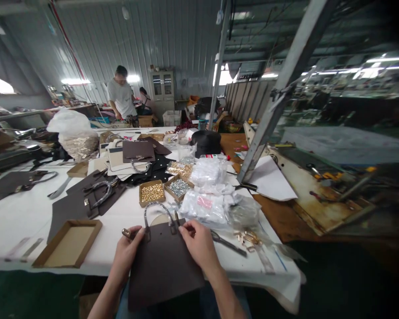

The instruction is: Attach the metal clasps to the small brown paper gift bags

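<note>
A dark brown bag panel (166, 266) hangs over the table's front edge towards my lap. A curved handle (157, 204) in clear wrapping rises from its top edge, and a small hole shows below it. My left hand (128, 248) is closed at the panel's upper left, by the handle's end, with a gold-coloured metal fitting (126, 232) sticking out of its fingers. Closed on the upper right corner is my right hand (199, 243); its fingertips pinch by a narrow dark strap (176, 217). What lies under those fingertips is hidden.
Beyond the panel stand a box of gold-coloured pieces (152, 193) and one of silver pieces (178, 187). A shallow cardboard box (68, 243) lies left. At right are plastic bags (204, 206), a dark hand tool (229, 243) and gold fittings (251, 238). Another person (122, 95) stands at the back.
</note>
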The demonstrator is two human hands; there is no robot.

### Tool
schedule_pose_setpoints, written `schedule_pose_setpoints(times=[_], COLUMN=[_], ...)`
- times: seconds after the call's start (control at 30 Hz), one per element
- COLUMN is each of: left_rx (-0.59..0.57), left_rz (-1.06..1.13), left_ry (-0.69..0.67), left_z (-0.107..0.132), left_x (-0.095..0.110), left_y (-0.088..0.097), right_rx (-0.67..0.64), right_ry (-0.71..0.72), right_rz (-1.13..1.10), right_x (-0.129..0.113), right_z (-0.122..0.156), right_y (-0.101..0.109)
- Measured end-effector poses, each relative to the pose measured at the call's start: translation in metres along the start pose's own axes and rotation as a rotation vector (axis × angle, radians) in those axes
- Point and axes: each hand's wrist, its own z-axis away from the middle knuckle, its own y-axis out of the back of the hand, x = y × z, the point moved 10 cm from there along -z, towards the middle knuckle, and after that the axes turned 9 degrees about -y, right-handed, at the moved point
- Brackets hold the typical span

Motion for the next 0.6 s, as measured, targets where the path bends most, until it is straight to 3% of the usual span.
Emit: schedule_pose_setpoints(times=[0.07,0.13,0.3,0.37,0.47,0.6], left_rx=[-0.002,0.015,0.007,-0.004,-0.007,-0.022], left_rz=[-0.051,-0.061,-0.031,-0.023,-0.022,-0.022], left_ry=[-0.045,-0.068,-0.044,-0.03,-0.054,-0.071], left_z=[0.001,0.002,0.001,-0.001,-0.003,-0.003], left_x=[0.009,0.014,0.008,0.002,-0.003,-0.007], left_y=[-0.002,-0.001,0.001,0.002,0.004,0.004], right_rx=[-0.072,-0.05,0.353,0.384,0.291,0.265], right_ry=[0.01,0.037,0.198,0.18,0.122,0.064], right_rz=[0.048,0.138,0.522,0.716,0.932,0.88], right_x=[-0.003,-0.008,-0.033,-0.032,-0.016,0.004], right_z=[-0.007,-0.023,-0.091,-0.125,-0.172,-0.218], right_y=[0.008,0.032,0.115,0.122,0.119,0.147])
